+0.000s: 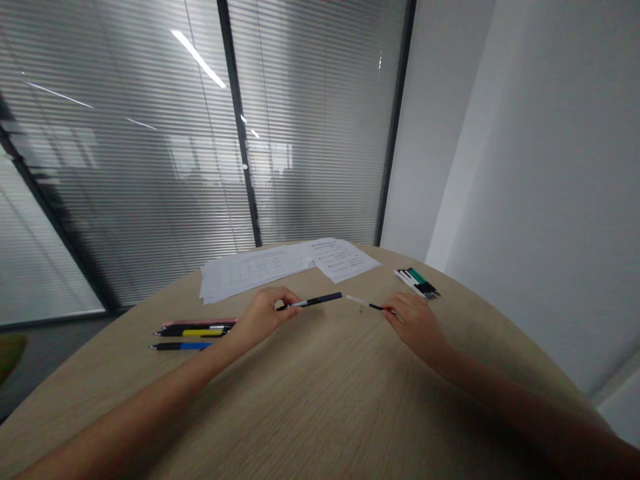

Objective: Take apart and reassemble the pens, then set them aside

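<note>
Near the middle of the table, my left hand (270, 312) is closed around a dark pen barrel (323, 299), whose far end points right. My right hand (413, 323) pinches a thin pen refill (357, 301) by its dark part, with the pale, translucent length pointing left. A small gap separates the refill's pale end from the barrel's end. Left of my left hand lie several pens, among them a yellow and black pen (200, 332) and a blue and black pen (183, 346); my forearm partly covers them. Beyond my right hand is a bundle of refills (417, 283), white, green and black.
Printed paper sheets (260, 267) lie overlapping at the back of the round wooden table (320, 407). Behind the table stands a glass partition with blinds (310, 133). A white wall (540, 167) rises along the right side.
</note>
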Motion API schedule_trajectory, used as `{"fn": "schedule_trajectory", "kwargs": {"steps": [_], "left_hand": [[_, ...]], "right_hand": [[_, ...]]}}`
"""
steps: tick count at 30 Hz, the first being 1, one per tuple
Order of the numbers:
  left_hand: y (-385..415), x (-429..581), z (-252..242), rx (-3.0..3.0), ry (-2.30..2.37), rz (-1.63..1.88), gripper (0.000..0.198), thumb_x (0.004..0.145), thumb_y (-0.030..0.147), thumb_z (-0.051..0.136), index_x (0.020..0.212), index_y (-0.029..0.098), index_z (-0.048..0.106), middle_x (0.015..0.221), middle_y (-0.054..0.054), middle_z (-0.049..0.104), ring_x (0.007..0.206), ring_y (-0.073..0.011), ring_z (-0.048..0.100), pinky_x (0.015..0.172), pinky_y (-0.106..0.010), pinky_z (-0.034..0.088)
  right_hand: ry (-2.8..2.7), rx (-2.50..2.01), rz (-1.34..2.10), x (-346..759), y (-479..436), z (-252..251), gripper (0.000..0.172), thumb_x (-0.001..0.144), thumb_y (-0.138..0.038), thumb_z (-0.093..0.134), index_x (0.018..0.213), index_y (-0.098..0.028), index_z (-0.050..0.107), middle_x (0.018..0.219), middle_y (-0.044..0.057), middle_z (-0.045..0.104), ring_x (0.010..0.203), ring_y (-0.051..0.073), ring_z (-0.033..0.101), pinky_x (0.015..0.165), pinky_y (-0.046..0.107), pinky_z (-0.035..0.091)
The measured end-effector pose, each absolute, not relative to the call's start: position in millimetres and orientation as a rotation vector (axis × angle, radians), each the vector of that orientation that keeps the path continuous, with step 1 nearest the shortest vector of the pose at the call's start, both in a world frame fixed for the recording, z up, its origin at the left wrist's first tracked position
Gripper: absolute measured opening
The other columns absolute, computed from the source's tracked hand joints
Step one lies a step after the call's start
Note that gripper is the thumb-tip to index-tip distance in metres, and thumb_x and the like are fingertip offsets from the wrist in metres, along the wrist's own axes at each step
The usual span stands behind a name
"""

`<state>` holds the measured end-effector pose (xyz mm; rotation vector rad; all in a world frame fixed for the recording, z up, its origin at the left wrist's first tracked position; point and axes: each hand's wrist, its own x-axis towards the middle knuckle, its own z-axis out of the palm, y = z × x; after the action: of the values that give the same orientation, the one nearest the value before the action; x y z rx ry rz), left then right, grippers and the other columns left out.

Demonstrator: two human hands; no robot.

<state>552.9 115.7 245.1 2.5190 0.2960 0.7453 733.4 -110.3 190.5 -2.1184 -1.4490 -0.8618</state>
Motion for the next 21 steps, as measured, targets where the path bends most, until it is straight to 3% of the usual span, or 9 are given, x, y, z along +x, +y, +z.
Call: {"fn": "schedule_trajectory", "kwargs": {"steps": [21], "left_hand": [[102.6,552.4,240.6,2.399,0.361,0.655,0.016,0.062,0.032,0.056,0.068,0.018,0.061,0.069,0.000,0.063,0.067,-0.0158,0.057,0.062,-0.025,0.041]], "right_hand": [[-1.451,-2.089,-0.874,732.8,-111.4,194.4,0.017,0.081,-0.022,0.044,0.072,-0.017,0.058,0.072,0.004,0.061,0.074,0.018,0.053,0.071,0.031,0.034]]}}
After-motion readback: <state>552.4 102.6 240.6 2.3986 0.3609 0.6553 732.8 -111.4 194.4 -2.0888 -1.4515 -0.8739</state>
